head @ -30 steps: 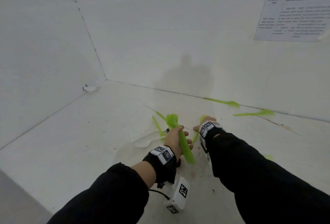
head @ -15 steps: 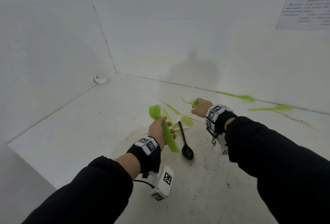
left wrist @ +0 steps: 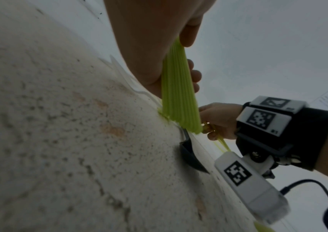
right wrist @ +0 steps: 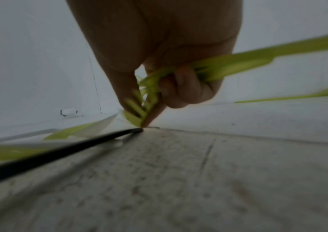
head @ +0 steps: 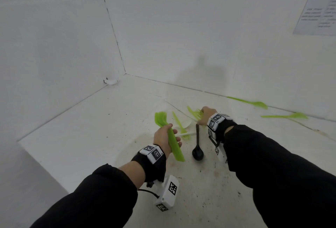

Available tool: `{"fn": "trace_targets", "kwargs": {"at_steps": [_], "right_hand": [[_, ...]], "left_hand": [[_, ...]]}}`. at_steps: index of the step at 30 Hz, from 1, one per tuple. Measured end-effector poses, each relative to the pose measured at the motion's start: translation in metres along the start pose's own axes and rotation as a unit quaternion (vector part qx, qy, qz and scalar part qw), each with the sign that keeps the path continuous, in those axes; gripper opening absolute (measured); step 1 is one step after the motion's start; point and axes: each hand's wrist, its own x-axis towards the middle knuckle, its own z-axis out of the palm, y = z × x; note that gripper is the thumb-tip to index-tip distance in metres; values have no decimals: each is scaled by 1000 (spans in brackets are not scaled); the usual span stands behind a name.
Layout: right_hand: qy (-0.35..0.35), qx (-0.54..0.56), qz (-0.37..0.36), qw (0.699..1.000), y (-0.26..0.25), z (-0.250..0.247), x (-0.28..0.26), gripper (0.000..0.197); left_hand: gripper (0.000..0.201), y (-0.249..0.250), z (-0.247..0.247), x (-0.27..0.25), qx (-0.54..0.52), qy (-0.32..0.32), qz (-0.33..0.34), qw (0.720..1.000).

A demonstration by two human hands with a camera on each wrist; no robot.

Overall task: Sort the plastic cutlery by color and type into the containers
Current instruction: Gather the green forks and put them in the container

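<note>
The left hand grips a stack of green forks, fingers curled round the nested handles, tines pointing toward 11 o'clock and the handle ends toward 5 o'clock above the white table. The right hand, at 2 o'clock from the left, is closed on a small bunch of green forks, whose tines jut toward 10 o'clock; its index fingertip reaches down to the tip of the handle of a black spoon, which lies on the table between the two hands, bowl toward 6 o'clock. A loose green fork and a white utensil lie just beyond. Two green utensils rest well apart at 2 o'clock, by the back wall.
</note>
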Motion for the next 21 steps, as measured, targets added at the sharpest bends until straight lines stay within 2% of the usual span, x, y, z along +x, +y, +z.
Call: {"fn": "trace_targets", "kwargs": {"at_steps": [3,7,9,11,15,18,21], "right_hand": [[52,66,-3,997,4,-21,-6,34],[81,167,-63,981,15,-42,-14,23],[79,205,-111,969,18,-49,-23,12],[49,200,-169,964,19,-56,-35,11],[-19,17,-247,969,11,-74,-56,24],[-54,-162,-254,952,-4,-77,-63,30],[-49,-213,-282,934,-22,-71,-68,30]], "left_hand": [[15,-2,0,1,0,-1,3,1000],[16,-4,2,1,1,-2,9,1000],[17,-5,2,2,0,-5,10,1000],[17,-7,2,2,-5,-10,10,1000],[18,-4,3,3,-8,-23,11,1000],[20,-4,8,3,36,-52,-1,998],[32,-9,14,-1,90,-107,-36,989]]}}
